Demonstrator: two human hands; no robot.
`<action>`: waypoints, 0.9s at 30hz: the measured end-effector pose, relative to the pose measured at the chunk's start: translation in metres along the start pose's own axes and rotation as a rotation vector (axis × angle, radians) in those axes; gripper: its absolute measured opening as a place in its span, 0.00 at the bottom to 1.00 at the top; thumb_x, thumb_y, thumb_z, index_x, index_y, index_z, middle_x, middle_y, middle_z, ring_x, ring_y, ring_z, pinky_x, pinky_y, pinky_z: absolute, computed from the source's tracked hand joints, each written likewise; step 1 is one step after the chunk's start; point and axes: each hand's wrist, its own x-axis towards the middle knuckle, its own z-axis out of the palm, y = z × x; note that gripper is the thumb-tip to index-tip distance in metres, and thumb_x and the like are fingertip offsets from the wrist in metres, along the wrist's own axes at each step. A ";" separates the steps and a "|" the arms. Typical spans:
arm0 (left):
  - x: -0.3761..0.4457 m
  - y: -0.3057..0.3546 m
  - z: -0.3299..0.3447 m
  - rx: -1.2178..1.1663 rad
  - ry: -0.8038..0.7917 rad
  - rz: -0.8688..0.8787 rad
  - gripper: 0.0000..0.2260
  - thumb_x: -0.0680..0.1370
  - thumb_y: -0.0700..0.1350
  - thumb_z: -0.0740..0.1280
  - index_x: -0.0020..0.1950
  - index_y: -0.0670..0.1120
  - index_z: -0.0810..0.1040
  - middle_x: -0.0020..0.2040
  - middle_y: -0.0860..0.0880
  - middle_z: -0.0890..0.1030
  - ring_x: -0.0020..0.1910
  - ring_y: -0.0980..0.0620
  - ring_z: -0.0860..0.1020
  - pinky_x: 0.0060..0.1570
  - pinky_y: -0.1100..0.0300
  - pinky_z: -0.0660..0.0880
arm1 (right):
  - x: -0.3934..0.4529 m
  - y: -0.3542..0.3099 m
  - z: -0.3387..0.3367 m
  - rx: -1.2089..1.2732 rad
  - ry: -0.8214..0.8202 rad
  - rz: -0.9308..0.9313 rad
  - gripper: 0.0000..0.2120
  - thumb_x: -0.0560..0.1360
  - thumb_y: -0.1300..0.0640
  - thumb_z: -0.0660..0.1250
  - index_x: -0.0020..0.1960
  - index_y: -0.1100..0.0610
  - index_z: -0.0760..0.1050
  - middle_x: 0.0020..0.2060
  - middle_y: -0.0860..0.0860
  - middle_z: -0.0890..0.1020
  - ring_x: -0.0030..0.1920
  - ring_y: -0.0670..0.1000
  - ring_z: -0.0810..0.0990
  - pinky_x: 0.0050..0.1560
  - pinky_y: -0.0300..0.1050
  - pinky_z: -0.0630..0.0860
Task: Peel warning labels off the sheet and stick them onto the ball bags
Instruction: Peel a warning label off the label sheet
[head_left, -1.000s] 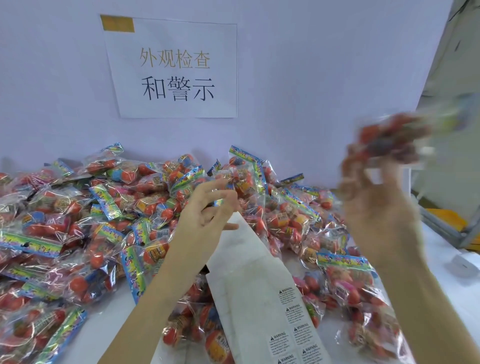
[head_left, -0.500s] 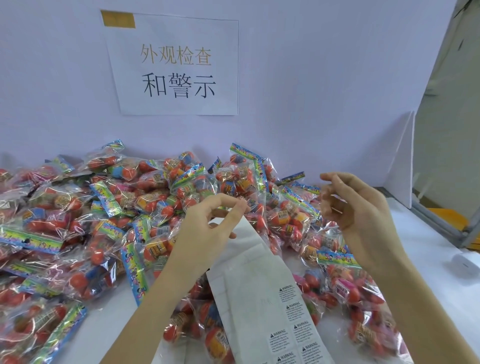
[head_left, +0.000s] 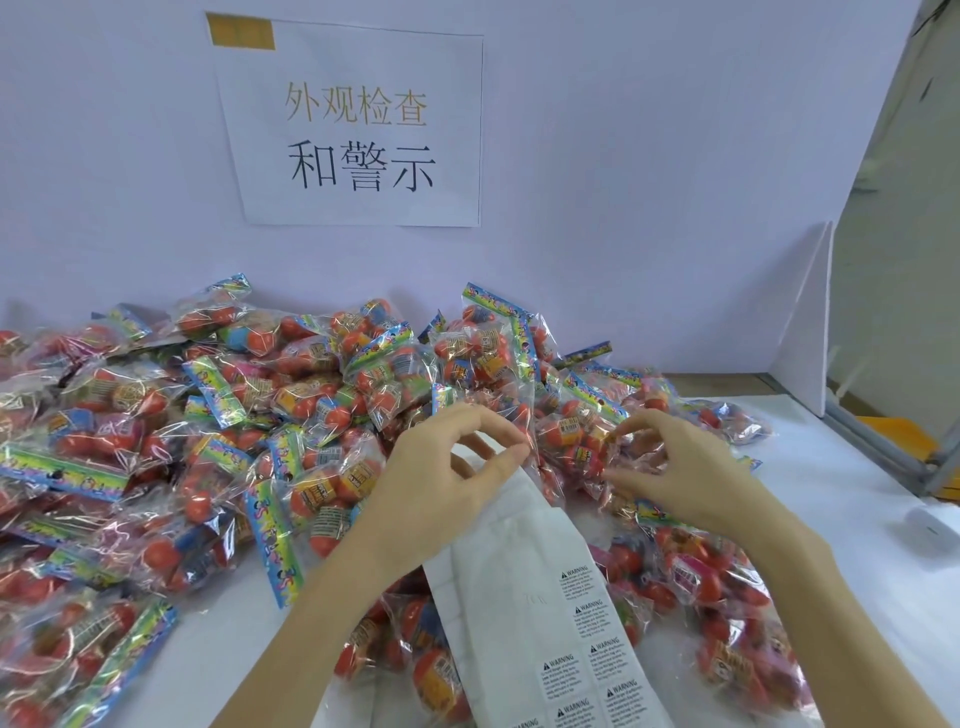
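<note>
Your left hand pinches the far end of the label sheet between thumb and curled fingers, the sheet trailing toward you over the table with warning labels left only at its near end; your right hand has fingers curled onto a ball bag at the right-centre of the heap, though whether it truly grips is hard to tell. Bags look light, crinkly and slick, balls shifting inside. Take one by its stiff printed header strip, and lift each label by a corner.
</note>
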 end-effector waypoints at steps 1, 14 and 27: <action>-0.001 0.000 0.001 0.019 -0.032 0.016 0.03 0.80 0.44 0.74 0.50 0.53 0.85 0.50 0.61 0.83 0.50 0.57 0.82 0.46 0.65 0.79 | 0.000 0.000 0.003 -0.028 -0.027 0.001 0.23 0.73 0.44 0.78 0.63 0.47 0.73 0.53 0.46 0.79 0.54 0.52 0.78 0.56 0.48 0.74; -0.002 -0.002 0.004 0.068 -0.079 0.009 0.02 0.80 0.47 0.74 0.49 0.54 0.85 0.51 0.57 0.82 0.51 0.56 0.81 0.49 0.62 0.78 | 0.001 -0.008 0.010 0.152 0.259 -0.015 0.13 0.69 0.48 0.82 0.48 0.50 0.81 0.42 0.49 0.79 0.45 0.51 0.78 0.45 0.46 0.69; 0.002 0.000 0.000 -0.087 0.013 -0.194 0.33 0.73 0.65 0.70 0.74 0.58 0.67 0.60 0.58 0.79 0.48 0.54 0.85 0.55 0.52 0.83 | -0.008 -0.033 0.002 0.565 0.474 -0.369 0.13 0.78 0.59 0.74 0.60 0.47 0.78 0.52 0.40 0.85 0.56 0.44 0.84 0.55 0.35 0.79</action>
